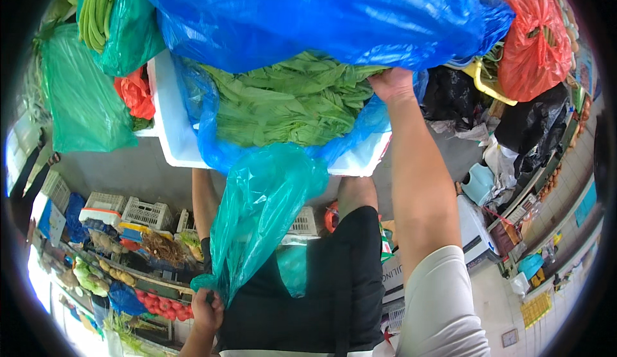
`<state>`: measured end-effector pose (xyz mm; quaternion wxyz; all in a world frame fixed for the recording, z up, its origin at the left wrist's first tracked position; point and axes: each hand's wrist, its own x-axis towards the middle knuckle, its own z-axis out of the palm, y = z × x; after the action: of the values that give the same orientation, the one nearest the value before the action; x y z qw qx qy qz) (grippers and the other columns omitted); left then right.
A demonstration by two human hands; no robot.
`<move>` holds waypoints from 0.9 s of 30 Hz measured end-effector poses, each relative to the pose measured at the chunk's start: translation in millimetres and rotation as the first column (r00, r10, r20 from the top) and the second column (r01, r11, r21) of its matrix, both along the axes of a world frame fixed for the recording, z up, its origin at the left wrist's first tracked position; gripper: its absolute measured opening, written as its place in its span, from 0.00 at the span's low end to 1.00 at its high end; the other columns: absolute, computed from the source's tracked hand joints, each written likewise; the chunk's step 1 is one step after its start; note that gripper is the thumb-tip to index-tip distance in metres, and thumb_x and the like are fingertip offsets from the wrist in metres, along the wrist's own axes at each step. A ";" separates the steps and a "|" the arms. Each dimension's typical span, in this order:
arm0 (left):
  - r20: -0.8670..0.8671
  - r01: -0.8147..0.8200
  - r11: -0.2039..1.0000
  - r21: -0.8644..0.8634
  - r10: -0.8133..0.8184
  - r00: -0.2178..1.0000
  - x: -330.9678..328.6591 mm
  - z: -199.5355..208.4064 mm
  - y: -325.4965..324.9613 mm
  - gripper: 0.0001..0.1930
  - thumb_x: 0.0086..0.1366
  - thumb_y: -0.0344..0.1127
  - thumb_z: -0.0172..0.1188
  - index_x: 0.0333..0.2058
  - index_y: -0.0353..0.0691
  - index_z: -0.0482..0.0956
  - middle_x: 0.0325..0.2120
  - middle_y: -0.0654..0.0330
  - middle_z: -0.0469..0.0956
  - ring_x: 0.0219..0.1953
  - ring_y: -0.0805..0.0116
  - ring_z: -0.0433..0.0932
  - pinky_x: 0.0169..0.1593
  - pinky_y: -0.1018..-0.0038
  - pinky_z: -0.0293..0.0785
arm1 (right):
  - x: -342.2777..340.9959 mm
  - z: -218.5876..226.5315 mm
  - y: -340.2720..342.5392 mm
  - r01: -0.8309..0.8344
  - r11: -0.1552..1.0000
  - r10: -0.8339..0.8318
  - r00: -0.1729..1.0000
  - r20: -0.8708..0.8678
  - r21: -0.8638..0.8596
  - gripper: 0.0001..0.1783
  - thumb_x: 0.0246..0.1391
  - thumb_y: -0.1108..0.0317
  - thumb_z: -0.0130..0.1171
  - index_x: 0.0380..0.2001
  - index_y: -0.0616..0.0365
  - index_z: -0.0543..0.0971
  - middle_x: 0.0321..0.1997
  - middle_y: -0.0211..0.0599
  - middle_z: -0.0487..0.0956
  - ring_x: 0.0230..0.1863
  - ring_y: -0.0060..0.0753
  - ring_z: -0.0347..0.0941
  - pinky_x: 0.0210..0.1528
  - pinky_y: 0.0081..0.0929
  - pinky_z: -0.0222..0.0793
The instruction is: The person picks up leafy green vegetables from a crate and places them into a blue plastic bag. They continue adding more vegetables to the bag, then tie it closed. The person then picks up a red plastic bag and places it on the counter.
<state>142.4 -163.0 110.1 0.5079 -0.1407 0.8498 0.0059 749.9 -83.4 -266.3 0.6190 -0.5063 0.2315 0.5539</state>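
Observation:
A white foam box (168, 109), lined with blue plastic (207, 116), holds a heap of leafy greens (283, 100). My right hand (393, 86) reaches to the heap's right end, closed on some leafy greens there; its fingertips are hidden among the leaves and under a blue plastic bag (308, 16). Low on the left, my left hand (207, 309) is closed round the gathered end of a teal plastic bag (260, 209). This bag stretches slantwise up to the box's near edge, its upper part lying against the blue lining. It looks thin and mostly flat.
A green bag (87, 93) and a bag with long green beans (99, 10) lie left of the box. Right of it are a red bag (536, 42), a yellow basket (488, 82) and black plastic (533, 122). Crates (146, 212) and vegetables stand lower left.

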 end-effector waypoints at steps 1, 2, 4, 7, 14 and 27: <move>-0.007 -0.009 1.000 0.002 0.009 1.000 0.2 1.5 -1.6 0.04 0.65 0.35 0.57 0.33 0.48 0.71 0.22 0.64 0.71 0.16 0.75 0.62 0.18 0.79 0.56 | 2.2 3.7 -0.7 -0.026 0.999 0.027 0.998 -0.061 0.023 0.29 0.67 0.48 0.45 0.63 0.53 0.72 0.68 0.41 0.73 0.67 0.47 0.67 0.72 0.50 0.58; -0.010 -0.016 1.000 0.009 0.016 1.000 1.6 1.4 -2.4 0.04 0.65 0.35 0.57 0.33 0.49 0.71 0.22 0.64 0.71 0.16 0.76 0.62 0.18 0.80 0.56 | 5.3 7.1 -1.2 -0.048 0.997 0.054 0.992 -0.118 0.052 0.25 0.68 0.52 0.45 0.60 0.54 0.74 0.66 0.41 0.75 0.65 0.45 0.69 0.70 0.48 0.61; 0.005 -0.025 1.000 0.018 0.025 1.000 0.8 -1.8 0.1 0.04 0.65 0.35 0.57 0.34 0.49 0.71 0.22 0.64 0.71 0.16 0.76 0.62 0.18 0.80 0.56 | 30.0 2.2 -23.2 -0.447 0.894 0.441 0.876 0.197 -0.018 0.19 0.65 0.61 0.52 0.56 0.53 0.78 0.60 0.39 0.79 0.59 0.46 0.74 0.66 0.45 0.67; -0.008 -0.051 0.998 0.024 0.051 0.999 5.8 0.1 -5.5 0.03 0.65 0.35 0.57 0.35 0.49 0.71 0.22 0.64 0.70 0.16 0.76 0.62 0.18 0.81 0.57 | 38.7 28.4 -0.6 -0.342 0.939 0.343 0.937 0.060 -0.029 0.16 0.59 0.71 0.61 0.51 0.54 0.82 0.51 0.36 0.84 0.52 0.41 0.80 0.56 0.34 0.74; 0.039 -0.049 0.998 0.047 0.047 0.998 6.0 -10.1 -8.3 0.04 0.65 0.36 0.58 0.35 0.48 0.71 0.23 0.62 0.71 0.17 0.75 0.64 0.19 0.79 0.59 | -0.1 72.9 10.9 -0.656 0.667 0.693 0.372 0.617 -0.354 0.18 0.55 0.57 0.72 0.42 0.58 0.85 0.45 0.36 0.86 0.49 0.31 0.79 0.54 0.31 0.72; 0.050 -0.070 0.996 0.057 0.067 0.996 14.2 -14.4 -1.6 0.05 0.64 0.37 0.57 0.32 0.45 0.72 0.23 0.62 0.72 0.18 0.75 0.63 0.19 0.79 0.57 | -127.8 84.9 -69.9 -0.353 0.831 0.545 0.366 0.754 -0.430 0.34 0.52 0.60 0.74 0.58 0.60 0.69 0.51 0.47 0.82 0.51 0.45 0.80 0.55 0.37 0.74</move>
<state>156.6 -164.5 95.7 0.5315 -0.1550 0.8315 0.0450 622.1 -153.3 -181.4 0.4208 -0.8120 -0.1988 0.3522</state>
